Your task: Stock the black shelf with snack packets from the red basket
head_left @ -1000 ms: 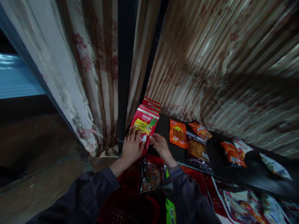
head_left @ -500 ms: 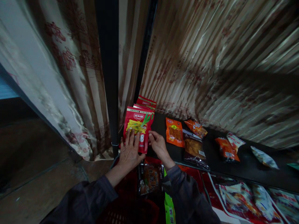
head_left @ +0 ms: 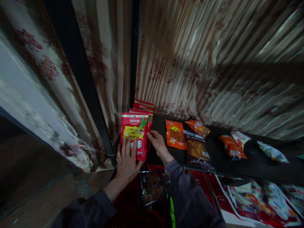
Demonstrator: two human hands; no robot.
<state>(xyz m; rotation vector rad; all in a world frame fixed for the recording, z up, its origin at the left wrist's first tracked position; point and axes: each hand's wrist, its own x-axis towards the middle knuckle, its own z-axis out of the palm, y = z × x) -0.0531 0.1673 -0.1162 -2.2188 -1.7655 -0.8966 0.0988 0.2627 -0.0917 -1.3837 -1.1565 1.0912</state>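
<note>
My left hand (head_left: 127,160) lies flat, fingers stretched, over the lower part of a red snack packet (head_left: 134,123) with yellow strips and green stalks printed on it. More red packets of the same kind (head_left: 143,105) show behind and under it, stacked at the left end of the black shelf (head_left: 163,156). At the right edge of this stack, my right hand (head_left: 158,145) has its thumb and index finger close together against a packet's side. Which packet layer they pinch is partly hidden.
An orange packet (head_left: 175,134), a brown packet (head_left: 196,148) and several other bags lie along the shelf to the right. Below me, a dark packet (head_left: 152,186) sits in a red container. A black post (head_left: 83,63) rises at the left, with curtains (head_left: 190,57) behind.
My view has shifted, tilting the post. The top red packet and my left hand have moved left against the stack, exposing more of the packets underneath. My right hand stays at the stack's right edge.
</note>
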